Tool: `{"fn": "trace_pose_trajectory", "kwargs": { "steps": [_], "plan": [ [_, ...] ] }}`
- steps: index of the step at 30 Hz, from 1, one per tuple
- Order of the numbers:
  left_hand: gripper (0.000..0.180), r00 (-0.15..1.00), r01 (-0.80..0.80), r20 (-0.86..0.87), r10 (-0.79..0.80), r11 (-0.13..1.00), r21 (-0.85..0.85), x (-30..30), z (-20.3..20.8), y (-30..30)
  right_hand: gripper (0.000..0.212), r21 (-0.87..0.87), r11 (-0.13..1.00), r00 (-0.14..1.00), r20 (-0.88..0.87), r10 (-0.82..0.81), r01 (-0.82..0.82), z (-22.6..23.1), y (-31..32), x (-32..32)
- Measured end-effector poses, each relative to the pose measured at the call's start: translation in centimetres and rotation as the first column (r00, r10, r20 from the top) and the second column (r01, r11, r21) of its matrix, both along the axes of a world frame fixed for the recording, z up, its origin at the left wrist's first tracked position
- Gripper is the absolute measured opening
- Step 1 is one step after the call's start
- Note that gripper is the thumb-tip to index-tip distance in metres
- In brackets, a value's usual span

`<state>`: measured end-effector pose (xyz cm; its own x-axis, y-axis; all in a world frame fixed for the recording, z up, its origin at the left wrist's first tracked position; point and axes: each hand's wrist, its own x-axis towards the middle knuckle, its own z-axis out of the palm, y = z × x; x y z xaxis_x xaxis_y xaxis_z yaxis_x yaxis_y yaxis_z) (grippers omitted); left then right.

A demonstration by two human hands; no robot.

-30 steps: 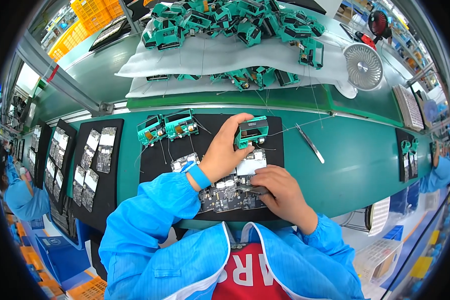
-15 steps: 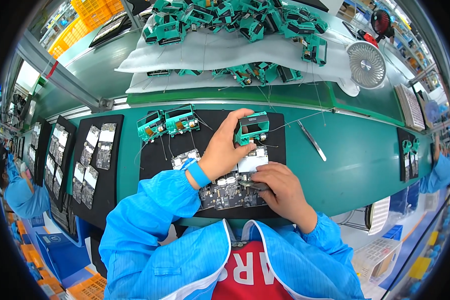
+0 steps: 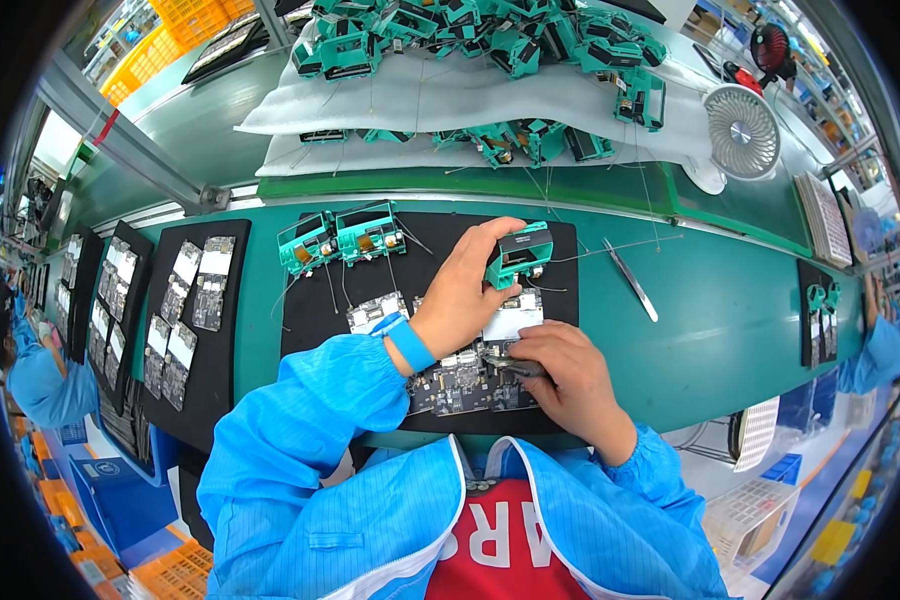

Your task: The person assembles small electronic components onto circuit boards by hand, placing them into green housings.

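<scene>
My left hand (image 3: 457, 290) grips a green plastic housing (image 3: 530, 243) with a dark panel and thin wires, raised over the far right part of a black foam mat (image 3: 305, 315). Lower down, my right hand (image 3: 575, 385) is closed around a slim dark grey tool (image 3: 516, 366), whose exact kind I cannot make out. The tool's tip points left over several circuit boards (image 3: 460, 385) with white patches, lying on the mat. Two more green housings (image 3: 367, 235) stand at the mat's far left corner, wires trailing.
Tweezers (image 3: 632, 280) lie right of the mat. Black boards with circuit boards (image 3: 210, 280) line the left. Beyond the green ledge, many green housings (image 3: 515, 50) pile on white foam (image 3: 410, 95), beside a white fan (image 3: 741, 132). Co-workers' blue sleeves (image 3: 55, 370) show at both sides.
The whole view has shifted slightly. My left hand still holds the green housing, tilted a little differently; the right hand stays over the circuit boards with the slim tool.
</scene>
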<state>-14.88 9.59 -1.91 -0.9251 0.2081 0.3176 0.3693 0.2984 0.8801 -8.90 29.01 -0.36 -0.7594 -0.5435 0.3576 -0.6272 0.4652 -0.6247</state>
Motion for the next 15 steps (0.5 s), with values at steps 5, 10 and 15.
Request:
{"fn": "trace_pose_trajectory", "kwargs": {
  "steps": [5, 10, 15],
  "plan": [
    [0.07, 1.0, 0.021, 0.008, -0.02, 0.993, -0.117, 0.0, -0.1, 0.1, 0.032, -0.036, 0.999, 0.999, 0.041, 0.012, -0.011, -0.1, 0.2, -0.1],
    [0.07, 0.996, 0.046, -0.064, -0.055, 0.99, -0.135, 0.2, -0.4, 0.2, 0.02, -0.183, 0.971, 0.947, 0.307, -0.094, 0.156, 1.1, 1.2, -1.0],
    [0.069, 0.997, 0.058, -0.047, -0.065, 0.989, -0.139, 0.1, -0.5, 0.1, 0.024, -0.002, 0.995, 0.995, 0.015, -0.103, 0.103, 2.0, 1.2, -4.1]
  ]
}}
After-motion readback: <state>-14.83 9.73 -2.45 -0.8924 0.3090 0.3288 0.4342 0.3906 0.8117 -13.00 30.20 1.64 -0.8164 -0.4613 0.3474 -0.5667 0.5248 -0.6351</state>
